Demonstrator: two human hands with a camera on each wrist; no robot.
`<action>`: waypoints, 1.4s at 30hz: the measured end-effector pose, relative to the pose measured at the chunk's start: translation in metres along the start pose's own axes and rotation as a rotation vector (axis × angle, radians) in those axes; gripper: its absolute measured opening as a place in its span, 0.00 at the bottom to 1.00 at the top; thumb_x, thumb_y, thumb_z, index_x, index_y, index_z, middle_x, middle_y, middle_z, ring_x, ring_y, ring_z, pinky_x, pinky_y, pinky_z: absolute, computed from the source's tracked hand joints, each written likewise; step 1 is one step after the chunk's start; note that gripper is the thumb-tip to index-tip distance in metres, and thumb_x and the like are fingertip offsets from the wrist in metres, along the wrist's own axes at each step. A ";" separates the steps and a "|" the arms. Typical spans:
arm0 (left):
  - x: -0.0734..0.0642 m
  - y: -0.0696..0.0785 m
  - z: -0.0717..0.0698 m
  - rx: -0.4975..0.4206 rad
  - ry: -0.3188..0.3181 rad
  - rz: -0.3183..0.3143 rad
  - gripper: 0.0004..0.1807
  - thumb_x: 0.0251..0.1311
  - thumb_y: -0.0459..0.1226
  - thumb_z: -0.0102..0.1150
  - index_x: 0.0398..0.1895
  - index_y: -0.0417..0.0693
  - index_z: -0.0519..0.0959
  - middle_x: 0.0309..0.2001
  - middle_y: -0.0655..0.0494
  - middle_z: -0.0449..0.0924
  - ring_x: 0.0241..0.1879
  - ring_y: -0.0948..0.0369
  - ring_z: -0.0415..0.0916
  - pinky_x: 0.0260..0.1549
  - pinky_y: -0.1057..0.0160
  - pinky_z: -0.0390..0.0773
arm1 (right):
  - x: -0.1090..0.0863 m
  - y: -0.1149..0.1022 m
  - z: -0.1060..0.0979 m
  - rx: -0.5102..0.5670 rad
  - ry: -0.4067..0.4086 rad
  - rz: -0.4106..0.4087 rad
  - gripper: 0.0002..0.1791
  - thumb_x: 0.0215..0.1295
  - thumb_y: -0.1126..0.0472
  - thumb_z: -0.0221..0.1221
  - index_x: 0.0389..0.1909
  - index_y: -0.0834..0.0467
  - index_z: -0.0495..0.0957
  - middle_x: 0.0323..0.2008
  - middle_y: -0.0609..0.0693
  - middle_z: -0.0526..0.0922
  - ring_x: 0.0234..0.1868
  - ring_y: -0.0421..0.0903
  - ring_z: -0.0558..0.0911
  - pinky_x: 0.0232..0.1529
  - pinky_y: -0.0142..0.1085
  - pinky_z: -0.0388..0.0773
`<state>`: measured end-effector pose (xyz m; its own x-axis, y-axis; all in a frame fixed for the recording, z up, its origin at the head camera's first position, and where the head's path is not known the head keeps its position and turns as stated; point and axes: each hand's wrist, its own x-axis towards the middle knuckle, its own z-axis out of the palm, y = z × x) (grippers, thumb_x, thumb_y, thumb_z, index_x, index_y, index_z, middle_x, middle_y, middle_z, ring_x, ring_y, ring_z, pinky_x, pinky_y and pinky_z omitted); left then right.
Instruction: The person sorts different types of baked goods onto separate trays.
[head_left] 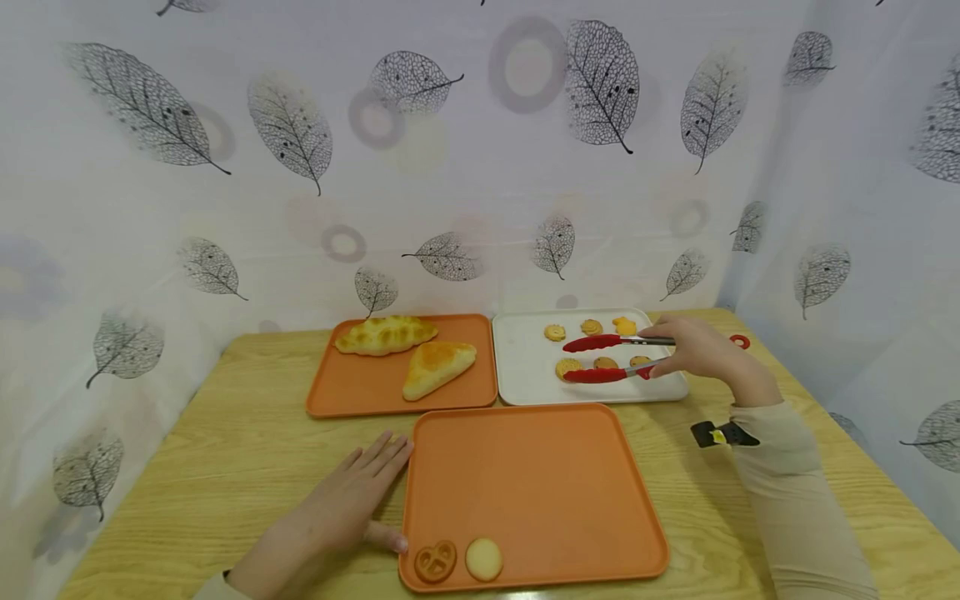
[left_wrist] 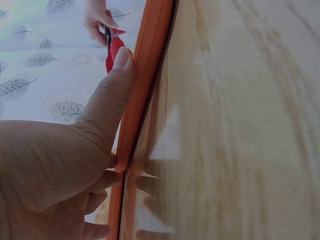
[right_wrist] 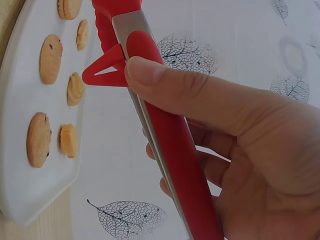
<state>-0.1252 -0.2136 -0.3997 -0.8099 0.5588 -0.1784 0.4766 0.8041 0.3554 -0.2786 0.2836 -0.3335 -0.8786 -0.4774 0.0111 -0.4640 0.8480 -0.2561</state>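
In the head view my right hand (head_left: 693,346) grips red-and-steel tongs (head_left: 596,376) over the white tray (head_left: 517,367). The tong tips stand apart, the nearer one beside a round cookie (head_left: 567,367). Seen from the right wrist, the thumb presses on the red handle (right_wrist: 172,150) and the other fingers curl behind it. My left hand (head_left: 341,504) lies at the left side of the front orange tray (head_left: 532,492), its fingers and thumb touching the rim. On that tray's near left corner are a pretzel-shaped cookie (head_left: 436,561) and a plain round cookie (head_left: 483,559).
Several cookies in two rows lie on the white tray, among them a star-shaped one (head_left: 624,326). Left of it, another orange tray (head_left: 352,392) bears a long bread (head_left: 386,335) and a triangular bread (head_left: 439,369). A leaf-print curtain (head_left: 465,183) hangs behind the wooden table (head_left: 247,417).
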 end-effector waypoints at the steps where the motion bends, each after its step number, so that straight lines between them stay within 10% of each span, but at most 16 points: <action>1: 0.000 0.000 0.000 -0.001 0.000 0.000 0.66 0.41 0.74 0.53 0.77 0.41 0.48 0.77 0.41 0.47 0.77 0.43 0.41 0.69 0.33 0.52 | 0.000 -0.001 -0.001 -0.002 0.004 -0.006 0.34 0.47 0.56 0.75 0.57 0.65 0.79 0.42 0.56 0.80 0.36 0.48 0.75 0.36 0.40 0.72; 42: 0.001 -0.003 -0.002 -0.004 -0.001 0.001 0.67 0.40 0.74 0.54 0.77 0.42 0.48 0.77 0.42 0.47 0.78 0.43 0.41 0.69 0.33 0.52 | -0.006 -0.106 0.010 0.090 -0.129 -0.447 0.33 0.43 0.56 0.76 0.56 0.53 0.81 0.47 0.44 0.80 0.45 0.42 0.73 0.44 0.35 0.74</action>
<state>-0.1279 -0.2160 -0.3988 -0.8089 0.5599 -0.1794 0.4760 0.8027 0.3592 -0.2228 0.1942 -0.3162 -0.5716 -0.8203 0.0209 -0.7767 0.5326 -0.3363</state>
